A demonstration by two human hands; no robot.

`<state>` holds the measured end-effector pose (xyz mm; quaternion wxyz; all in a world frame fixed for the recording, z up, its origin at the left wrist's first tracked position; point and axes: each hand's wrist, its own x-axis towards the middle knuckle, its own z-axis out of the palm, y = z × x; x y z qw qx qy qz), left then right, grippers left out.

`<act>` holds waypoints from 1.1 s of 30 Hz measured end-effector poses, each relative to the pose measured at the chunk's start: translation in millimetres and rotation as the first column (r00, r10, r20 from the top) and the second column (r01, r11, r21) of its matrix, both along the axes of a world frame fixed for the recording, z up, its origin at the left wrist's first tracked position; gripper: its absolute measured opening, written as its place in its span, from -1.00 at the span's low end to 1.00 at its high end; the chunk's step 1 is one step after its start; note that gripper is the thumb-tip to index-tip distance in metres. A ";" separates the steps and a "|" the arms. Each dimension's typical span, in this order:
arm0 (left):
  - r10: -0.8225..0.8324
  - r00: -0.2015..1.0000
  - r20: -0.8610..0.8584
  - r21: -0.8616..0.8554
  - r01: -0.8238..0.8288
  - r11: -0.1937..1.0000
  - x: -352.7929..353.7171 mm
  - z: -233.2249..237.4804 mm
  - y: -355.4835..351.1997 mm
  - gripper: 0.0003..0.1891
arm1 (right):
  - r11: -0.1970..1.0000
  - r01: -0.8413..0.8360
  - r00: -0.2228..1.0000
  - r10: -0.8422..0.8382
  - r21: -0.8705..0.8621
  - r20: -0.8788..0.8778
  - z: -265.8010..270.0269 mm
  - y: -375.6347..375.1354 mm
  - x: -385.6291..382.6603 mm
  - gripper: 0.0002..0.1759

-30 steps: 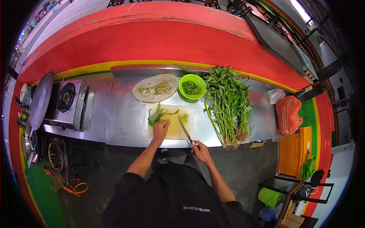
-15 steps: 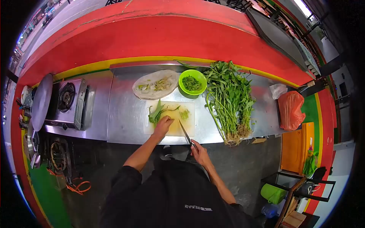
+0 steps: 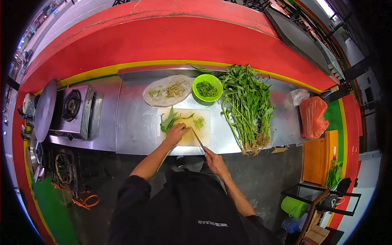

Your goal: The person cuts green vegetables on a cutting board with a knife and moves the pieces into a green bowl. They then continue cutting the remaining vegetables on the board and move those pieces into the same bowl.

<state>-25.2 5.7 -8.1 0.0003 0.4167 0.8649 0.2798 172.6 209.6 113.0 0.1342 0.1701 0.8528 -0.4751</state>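
My right hand (image 3: 215,161) is wrapped round the handle of a knife (image 3: 197,138), its blade pointing up and left over the white cutting board (image 3: 204,141). Closed over green stems, my left hand (image 3: 176,134) rests on the board, close to the knife tip. Leafy greens (image 3: 167,121) stick out above my left hand, and a thin stem end shows below it along the forearm. A small heap of chopped green pieces (image 3: 199,122) lies on the board's right part.
Behind the board are a plastic bag with trimmings (image 3: 168,90) and a green bowl of chopped greens (image 3: 207,88). A large bunch of leafy stems (image 3: 248,110) lies to the right, then a red bag (image 3: 313,117). At left stands a gas stove (image 3: 72,107).
My left hand has moved slightly right, closer to the knife tip, and a stem end now shows below it. The knife has tilted a little further left.
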 end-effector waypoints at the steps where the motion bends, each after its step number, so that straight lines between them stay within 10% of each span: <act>1: -0.001 1.000 -0.001 -0.001 0.001 1.000 -0.6 -0.8 0.0 -0.58 | 1.000 0.001 1.000 -0.001 -0.001 -0.001 1.1 -0.7 -1.2 -0.53; 20: 0.024 0.999 -0.024 0.081 -0.022 0.996 -2.6 -12.2 4.1 -0.65 | 0.977 -0.058 0.970 0.104 0.205 -0.222 -56.0 -14.9 -11.6 -0.49; 31: 0.042 0.999 -0.026 0.099 -0.039 0.994 -2.9 -5.6 11.8 -0.72 | 0.999 0.036 0.996 -0.035 0.017 -0.088 -45.2 -5.7 -4.1 -0.55; 33: 0.019 0.999 -0.035 0.096 -0.016 0.995 -5.1 -4.8 12.2 -0.69 | 0.998 0.025 0.949 -0.006 0.057 -0.316 -51.7 -6.1 -1.9 -0.55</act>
